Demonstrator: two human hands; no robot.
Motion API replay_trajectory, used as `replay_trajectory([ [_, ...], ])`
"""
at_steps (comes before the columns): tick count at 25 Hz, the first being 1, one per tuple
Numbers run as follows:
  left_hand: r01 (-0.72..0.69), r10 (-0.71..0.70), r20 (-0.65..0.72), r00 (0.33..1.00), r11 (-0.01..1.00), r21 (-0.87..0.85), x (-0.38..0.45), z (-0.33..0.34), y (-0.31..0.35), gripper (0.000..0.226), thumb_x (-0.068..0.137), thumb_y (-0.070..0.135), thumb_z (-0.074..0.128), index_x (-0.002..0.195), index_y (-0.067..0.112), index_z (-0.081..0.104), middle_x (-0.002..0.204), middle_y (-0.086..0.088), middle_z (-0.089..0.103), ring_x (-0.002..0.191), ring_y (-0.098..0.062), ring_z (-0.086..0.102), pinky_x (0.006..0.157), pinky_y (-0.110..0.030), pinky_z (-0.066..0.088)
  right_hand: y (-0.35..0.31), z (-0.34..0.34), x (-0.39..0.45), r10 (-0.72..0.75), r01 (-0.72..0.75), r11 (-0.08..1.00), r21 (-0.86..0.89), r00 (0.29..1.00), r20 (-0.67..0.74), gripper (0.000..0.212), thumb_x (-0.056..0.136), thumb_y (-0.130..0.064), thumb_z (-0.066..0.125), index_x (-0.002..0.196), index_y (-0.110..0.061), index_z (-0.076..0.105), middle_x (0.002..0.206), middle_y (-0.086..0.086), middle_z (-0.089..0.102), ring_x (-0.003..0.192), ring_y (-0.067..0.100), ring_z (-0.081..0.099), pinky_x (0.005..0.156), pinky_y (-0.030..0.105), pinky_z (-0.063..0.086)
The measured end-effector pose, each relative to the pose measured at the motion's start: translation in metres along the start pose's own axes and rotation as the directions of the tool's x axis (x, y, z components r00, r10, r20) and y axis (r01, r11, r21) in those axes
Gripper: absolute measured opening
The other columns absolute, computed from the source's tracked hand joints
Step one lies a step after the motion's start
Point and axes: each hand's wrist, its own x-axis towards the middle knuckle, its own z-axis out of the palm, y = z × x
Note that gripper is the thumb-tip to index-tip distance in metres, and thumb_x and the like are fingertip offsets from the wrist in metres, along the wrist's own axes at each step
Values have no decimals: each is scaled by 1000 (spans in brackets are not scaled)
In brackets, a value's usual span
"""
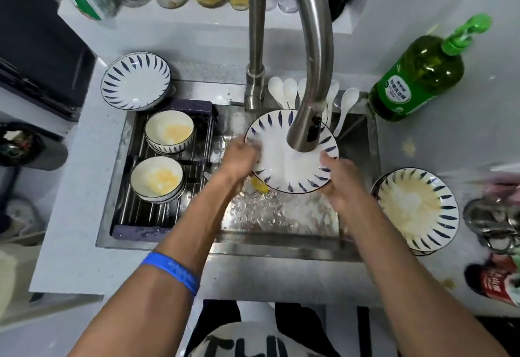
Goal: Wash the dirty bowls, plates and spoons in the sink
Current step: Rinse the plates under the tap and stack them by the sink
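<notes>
The plate (292, 151), white with blue dashes round its rim, sits over the sink (281, 216) directly under the faucet (306, 120), tilted so its face looks up and a little toward the person. Being round, it has no long axis to speak of; what matters is that it lies between the two hands, rim to rim. The right hand (342, 179) has its grip closed on the near right edge, thumb lying over the rim. The left hand (242, 156) is at the left edge, fingers curled against the plate's face; whether it holds a cloth there I cannot tell through the blur. Something yellow (260, 186) shows just below that wrist. I judge the left hand the scrubbing one and the right the steadying one. To the left, two stained bowls (166, 131) wait on the drain rack (168, 210). Spoons (287, 92) stand behind the faucet. A dirty plate (416, 207) rests on the bench (422, 137) at right, beside the green soap bottle (416, 78)
</notes>
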Motion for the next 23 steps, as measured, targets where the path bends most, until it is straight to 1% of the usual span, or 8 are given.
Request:
replay_trajectory([
  [3, -152, 162, -107, 981, 984, 95, -12, -12, 7, 55, 103, 29, 50, 152, 10, 34, 135, -8, 57, 118, -23, 58, 104, -33, 46, -8, 6, 0, 10, -10, 1000, 1, 1000, 24, 14, 95, -23, 64, 106, -15, 67, 101, 7, 74, 78, 20, 73, 64, 36, 58],
  [6, -137, 127, 57, 990, 962, 236, -5, -21, 7, 39, 103, 19, 52, 140, 7, 51, 124, -10, 66, 92, -15, 67, 78, -19, 57, -11, 2, 10, 105, -89, 972, -219, 993, 62, 12, 94, -23, 64, 103, -14, 67, 100, 8, 71, 69, 16, 71, 62, 31, 57],
  [8, -210, 243, -108, 964, 945, 249, -10, -25, 3, 41, 104, 20, 52, 142, 6, 49, 118, -13, 66, 94, -18, 66, 81, -15, 53, -4, 8, 13, 60, -55, 994, -99, 997, 51, 9, 95, -20, 63, 101, -15, 67, 100, 6, 74, 76, 19, 72, 68, 34, 58],
  [12, -189, 200, -7, 980, 937, 292, -9, -30, 1, 44, 103, 19, 53, 146, 10, 46, 108, -2, 67, 97, -16, 63, 86, -27, 54, 1, 17, 13, 108, -100, 988, -122, 993, 58, 8, 98, -14, 56, 91, -14, 60, 79, 1, 68, 65, 10, 65, 57, 24, 54],
  [16, -32, 25, -135, 990, 998, -51, -15, -26, -23, 64, 94, 29, 65, 150, 17, 38, 140, -5, 58, 126, -24, 57, 108, -46, 46, -2, 18, 2, 23, -20, 991, -132, 1000, 21, 7, 96, -27, 61, 95, -20, 61, 107, 5, 66, 99, 22, 62, 95, 43, 52],
  [19, 82, -85, -32, 996, 994, -68, 0, -17, -43, 38, 88, 7, 72, 124, 2, 59, 123, -15, 69, 99, -24, 71, 94, -42, 57, -5, 4, 1, -144, 141, 977, -160, 990, -5, 14, 98, -15, 55, 89, -21, 65, 88, 9, 65, 85, 21, 59, 84, 41, 51],
  [21, 106, -108, -23, 994, 991, -84, 11, -11, -32, 18, 88, 6, 73, 103, 7, 63, 116, -15, 71, 79, -18, 68, 92, -38, 58, -2, -6, 1, -259, 256, 957, -138, 966, -3, 24, 94, -12, 56, 88, -31, 68, 99, 20, 64, 90, 21, 55, 91, 42, 47],
  [23, 121, -113, 73, 991, 986, -114, -2, 2, -26, 28, 92, 20, 71, 117, 13, 62, 115, -13, 71, 72, -17, 66, 79, -39, 61, 6, -14, -1, -260, 260, 966, 15, 965, 19, 30, 94, -8, 56, 99, -35, 69, 111, 10, 69, 101, 21, 62, 98, 47, 49],
])
